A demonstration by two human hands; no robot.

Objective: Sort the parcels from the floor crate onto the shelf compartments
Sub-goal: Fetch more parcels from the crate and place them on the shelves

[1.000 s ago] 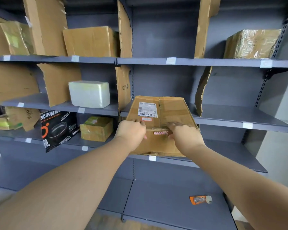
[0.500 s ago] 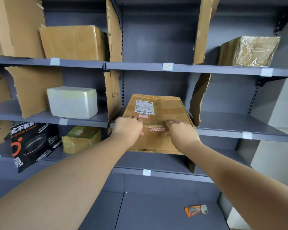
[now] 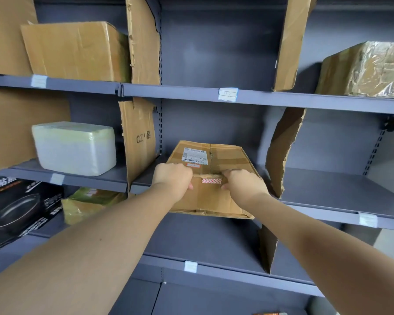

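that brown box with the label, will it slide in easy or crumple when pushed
Likely fairly stiff: the cardboard parcel shows flat faces while the left hand and right hand grip it. Low and wide, so it probably won't tip. Its creased, worn edges suggest it may dent if shoved hard.

Shelving (image 3: pixel 305 102), dark grey metal, slotted uprights; torn cardboard dividers (image 3: pixel 143 42) between compartments; white label tags (image 3: pixel 228 94) on shelf edges; pale wall (image 3: pixel 391 242) at right.
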